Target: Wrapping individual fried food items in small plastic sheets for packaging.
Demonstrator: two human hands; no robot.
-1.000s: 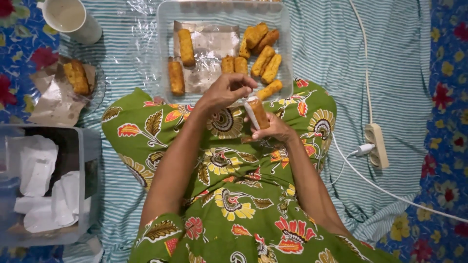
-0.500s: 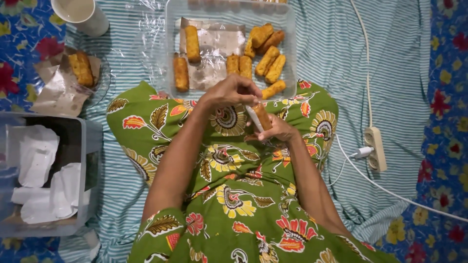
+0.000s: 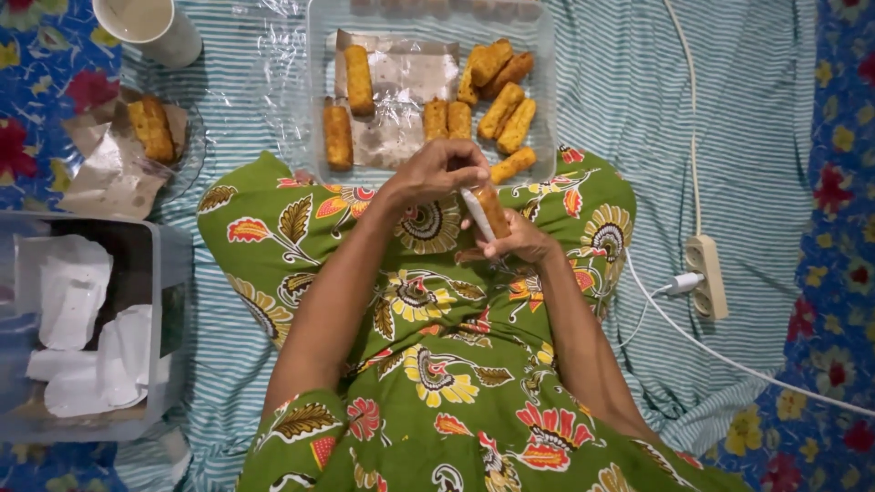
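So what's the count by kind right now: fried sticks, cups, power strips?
Sticks in tray: 10 (the pile overlaps, so it could be off by one)
Sticks on paper: 2
Stick held by left hand and right hand: 1
Cup: 1
Power strip: 1
Total: 15

L hand (image 3: pixel 437 173) pinching, R hand (image 3: pixel 515 241) cupped

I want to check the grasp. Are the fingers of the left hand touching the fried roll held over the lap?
Touching. The head view shows the left hand with its fingers pinching the top of the fried roll, while the right hand supports it from below.
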